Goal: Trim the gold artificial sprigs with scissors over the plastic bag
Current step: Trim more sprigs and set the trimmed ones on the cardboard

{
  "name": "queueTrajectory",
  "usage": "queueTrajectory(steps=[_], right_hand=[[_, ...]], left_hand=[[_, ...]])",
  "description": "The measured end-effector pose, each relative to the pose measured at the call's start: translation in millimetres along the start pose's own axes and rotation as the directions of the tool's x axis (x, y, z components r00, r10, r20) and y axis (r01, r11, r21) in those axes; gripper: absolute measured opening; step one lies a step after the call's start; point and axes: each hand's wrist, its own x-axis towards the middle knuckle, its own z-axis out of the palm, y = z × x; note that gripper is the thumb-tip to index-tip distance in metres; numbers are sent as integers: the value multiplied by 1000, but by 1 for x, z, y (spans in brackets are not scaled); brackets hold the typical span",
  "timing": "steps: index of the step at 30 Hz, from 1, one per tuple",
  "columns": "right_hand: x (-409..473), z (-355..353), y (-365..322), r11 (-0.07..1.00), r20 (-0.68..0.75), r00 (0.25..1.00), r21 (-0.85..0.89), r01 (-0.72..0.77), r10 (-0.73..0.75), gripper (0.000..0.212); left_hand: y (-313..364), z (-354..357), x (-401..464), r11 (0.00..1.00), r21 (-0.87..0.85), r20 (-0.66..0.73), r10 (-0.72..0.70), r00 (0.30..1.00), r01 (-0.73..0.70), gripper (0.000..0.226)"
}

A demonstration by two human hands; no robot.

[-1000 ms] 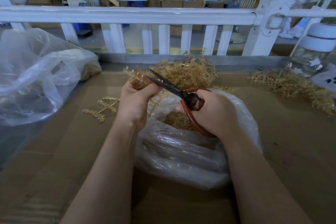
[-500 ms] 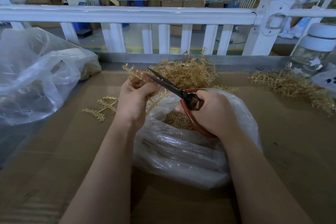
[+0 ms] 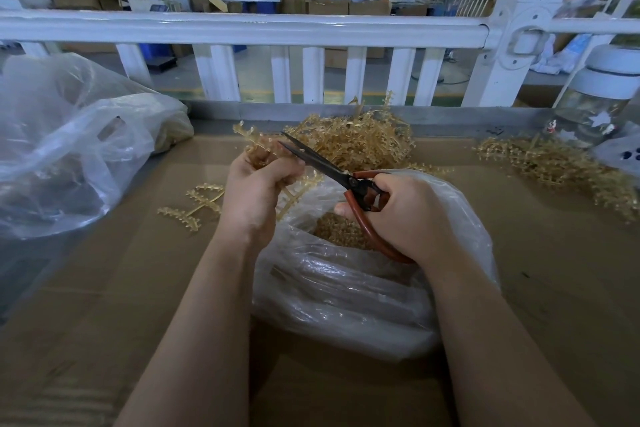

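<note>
My left hand (image 3: 258, 189) grips a gold sprig (image 3: 254, 146) whose tips stick out above the fingers and whose stem hangs below towards the bag. My right hand (image 3: 401, 218) holds red-handled scissors (image 3: 322, 163); the dark blades are slightly parted and point left, their tips against the sprig at my left fingers. Under both hands lies a clear plastic bag (image 3: 346, 295), open at the top, with gold trimmings (image 3: 337, 230) inside.
A heap of gold sprigs (image 3: 356, 140) lies behind the hands and another heap (image 3: 561, 166) at the right. One loose sprig (image 3: 194, 206) lies left of my wrist. A large clear bag (image 3: 69, 149) sits far left, a glass jar (image 3: 599, 104) far right, a white railing (image 3: 242, 29) behind.
The hands and scissors stay almost where they were; the blades remain at the sprig by my left fingers. Nothing else has moved.
</note>
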Motion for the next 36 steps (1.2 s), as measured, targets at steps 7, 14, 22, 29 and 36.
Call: queueTrajectory(steps=[7,14,22,29,36], right_hand=[[-1,0,1,1000,2,1000,-17,13,-13,46],[-1,-2,0,989,3,1000,-148,30,-30,43],[0,0,4,992,-4,999,-121,45,-46,56],[-2,2,3,983,-39,998,-176,49,-56,54],[-2,0,1,980,-56,997,-191,49,-60,46]], left_hand=[[4,-1,-2,999,-34,6,-38,999,38,13],[5,0,-2,999,14,26,-51,998,51,21],[5,-4,-1,1000,17,87,-17,996,16,26],[6,-4,-2,1000,7,106,0,994,-1,29],[1,-6,1,997,60,78,44,996,-49,29]])
